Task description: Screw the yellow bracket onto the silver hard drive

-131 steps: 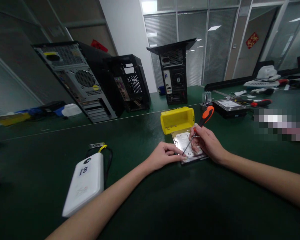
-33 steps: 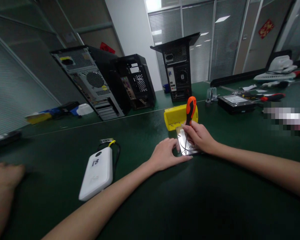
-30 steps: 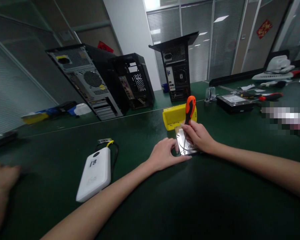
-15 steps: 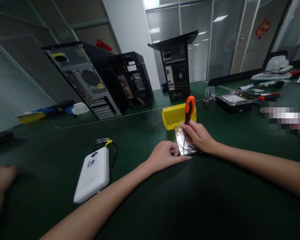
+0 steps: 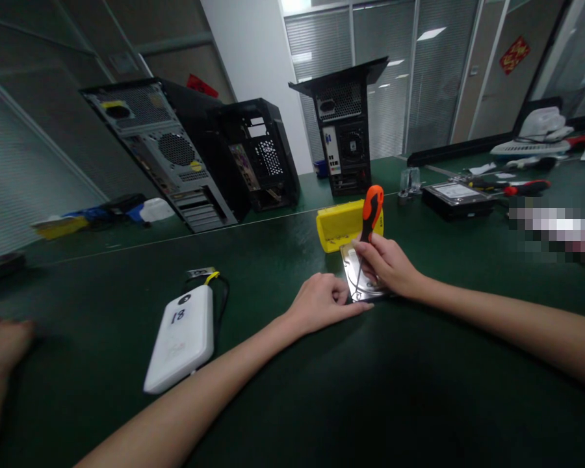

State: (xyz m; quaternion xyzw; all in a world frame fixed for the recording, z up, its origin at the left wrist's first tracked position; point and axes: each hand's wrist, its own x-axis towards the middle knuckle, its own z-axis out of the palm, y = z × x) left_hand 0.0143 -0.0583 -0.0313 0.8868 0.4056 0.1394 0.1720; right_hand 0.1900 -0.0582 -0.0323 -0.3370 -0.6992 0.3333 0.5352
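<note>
A silver hard drive (image 5: 351,273) lies flat on the dark green table. My right hand (image 5: 390,265) is closed round an orange and black screwdriver (image 5: 372,209), held steeply tilted with its tip down at the drive's near left corner. My left hand (image 5: 322,300) grips that same corner, thumb along the near edge and fingers curled at the left side. Part of the drive is hidden under my right hand. Just behind it sits an open yellow case (image 5: 338,224) with small dark bits inside.
A white power bank (image 5: 180,341) marked 18 lies left of my forearm. Computer cases (image 5: 344,123) stand at the back. Another hard drive (image 5: 455,198) and red-handled pliers (image 5: 526,188) lie at right. Another person's hand (image 5: 4,341) rests at the far left.
The screwdriver's handle has tipped slightly to the right and up in my right hand. My left hand and the hard drive stay in place.
</note>
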